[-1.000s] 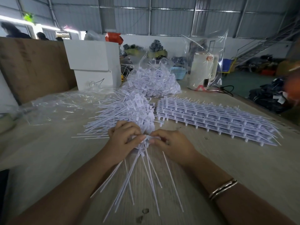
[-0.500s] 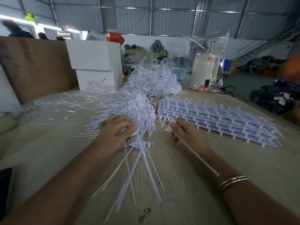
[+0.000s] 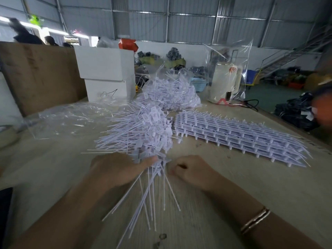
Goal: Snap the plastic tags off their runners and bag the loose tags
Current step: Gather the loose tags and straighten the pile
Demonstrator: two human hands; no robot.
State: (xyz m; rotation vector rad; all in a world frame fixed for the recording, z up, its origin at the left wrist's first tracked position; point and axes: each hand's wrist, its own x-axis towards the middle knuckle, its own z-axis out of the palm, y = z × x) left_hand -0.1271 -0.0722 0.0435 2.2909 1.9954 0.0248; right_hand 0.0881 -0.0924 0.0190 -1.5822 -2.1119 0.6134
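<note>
Back beside the left grip (image 3: 124,169) pinching the tags (image 3: 152,191), right grip (image 3: 186,169) curled, contents unclear; best snapped close to that pinch.

No text can be read anywhere. The loose tags (image 3: 154,121) heaped on the table (image 3: 251,186) carry small printed marks on their flat heads, too blurred to make out. The white appliance (image 3: 225,81) inside the clear bag at the back bears a red mark near its top, equally illegible.
</note>
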